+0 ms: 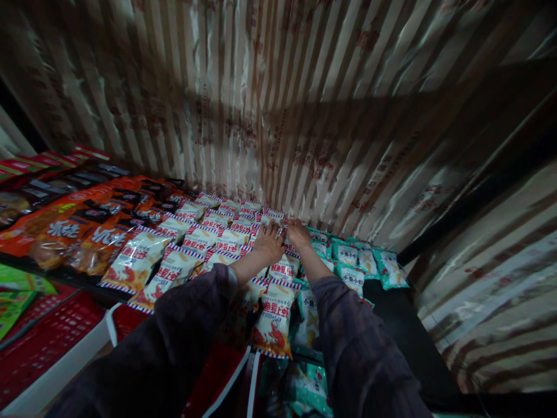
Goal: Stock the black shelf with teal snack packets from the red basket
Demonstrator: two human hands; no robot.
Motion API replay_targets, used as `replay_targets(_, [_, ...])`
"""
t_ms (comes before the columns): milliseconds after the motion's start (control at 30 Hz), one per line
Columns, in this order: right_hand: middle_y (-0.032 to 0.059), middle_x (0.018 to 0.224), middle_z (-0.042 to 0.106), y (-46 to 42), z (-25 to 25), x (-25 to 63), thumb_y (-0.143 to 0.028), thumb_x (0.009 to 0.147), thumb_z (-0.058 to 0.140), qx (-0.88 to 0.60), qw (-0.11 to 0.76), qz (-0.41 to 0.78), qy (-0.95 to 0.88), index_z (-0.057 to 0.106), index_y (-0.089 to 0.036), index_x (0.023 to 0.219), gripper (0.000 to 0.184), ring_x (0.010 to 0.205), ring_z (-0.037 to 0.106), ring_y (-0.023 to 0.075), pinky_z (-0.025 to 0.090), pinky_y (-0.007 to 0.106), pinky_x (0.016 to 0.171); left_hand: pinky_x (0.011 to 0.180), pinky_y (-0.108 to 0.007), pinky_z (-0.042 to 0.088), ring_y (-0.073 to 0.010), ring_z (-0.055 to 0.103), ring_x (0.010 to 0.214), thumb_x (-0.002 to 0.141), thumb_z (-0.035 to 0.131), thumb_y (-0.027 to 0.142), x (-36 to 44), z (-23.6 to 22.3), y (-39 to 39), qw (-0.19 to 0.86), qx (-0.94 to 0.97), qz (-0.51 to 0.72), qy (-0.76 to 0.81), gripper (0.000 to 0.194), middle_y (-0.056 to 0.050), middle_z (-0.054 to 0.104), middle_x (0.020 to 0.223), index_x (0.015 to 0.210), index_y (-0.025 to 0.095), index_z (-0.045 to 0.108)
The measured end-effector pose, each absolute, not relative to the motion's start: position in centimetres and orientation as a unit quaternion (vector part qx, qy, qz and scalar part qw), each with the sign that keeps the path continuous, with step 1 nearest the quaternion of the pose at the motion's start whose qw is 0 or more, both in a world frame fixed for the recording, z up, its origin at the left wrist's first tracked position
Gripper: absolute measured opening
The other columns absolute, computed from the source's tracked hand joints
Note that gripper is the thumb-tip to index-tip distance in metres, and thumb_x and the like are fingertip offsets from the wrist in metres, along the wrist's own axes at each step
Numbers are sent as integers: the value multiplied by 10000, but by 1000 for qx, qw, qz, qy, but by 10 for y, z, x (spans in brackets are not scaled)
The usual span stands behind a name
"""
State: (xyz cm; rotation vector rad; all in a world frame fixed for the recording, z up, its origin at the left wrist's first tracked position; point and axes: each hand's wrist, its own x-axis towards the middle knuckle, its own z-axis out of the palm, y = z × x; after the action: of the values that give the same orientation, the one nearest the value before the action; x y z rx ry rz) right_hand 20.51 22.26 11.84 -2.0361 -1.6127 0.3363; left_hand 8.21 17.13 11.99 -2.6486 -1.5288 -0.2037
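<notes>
Both my arms reach forward over rows of white-and-orange snack bags [274, 316] with striped red-and-blue ends. My left hand [270, 242] lies on the bags in the back rows, fingers spread, palm down. Close beside it on the right, my right hand [299, 233] touches the end of the same rows, where they meet the green snack bags [347, 253]. Its fingers bend down and are mostly hidden, so I cannot tell what they hold, if anything.
Orange snack bags [72, 232] and dark packs [56, 186] fill the shelf's left side. A black shelf surface [400, 325] shows at right. Red baskets [52, 342] stand below in front; more green bags [304, 386] lie low. A striped, wrinkled covering [261, 104] hangs behind.
</notes>
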Motion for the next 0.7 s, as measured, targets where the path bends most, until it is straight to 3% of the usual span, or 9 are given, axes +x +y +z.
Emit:
replay_targets(233, [170,1379,520,215,124,196,-318,990,193,-762,215,94,-604,526,-192,1297,470,1224,535,306,432,466,975,1168,-551,121,-333,135,1473,953,365,360,82,123,170,29,-863,-67,-499,515,-184,315,1543,1393,118,480])
replay_targets(433, [164,1456,447,212,130,193,-256,992,211,-762,191,72,-615,499,-169,1307,435,1251,515,285,441,424,976,1166,-547,142,-326,156,1469,953,372,363,82,121,170,36,-861,-67,-503,510,-167,322,1544,1397,133,471])
replay_targets(700, [174,1251,635,210,131,197,-245,998,217,-755,189,66,-624,585,-142,1193,429,1170,595,270,460,381,934,1148,-568,166,-341,184,1458,951,369,344,82,116,172,43,-861,-75,-502,496,-180,358,1522,1385,133,483])
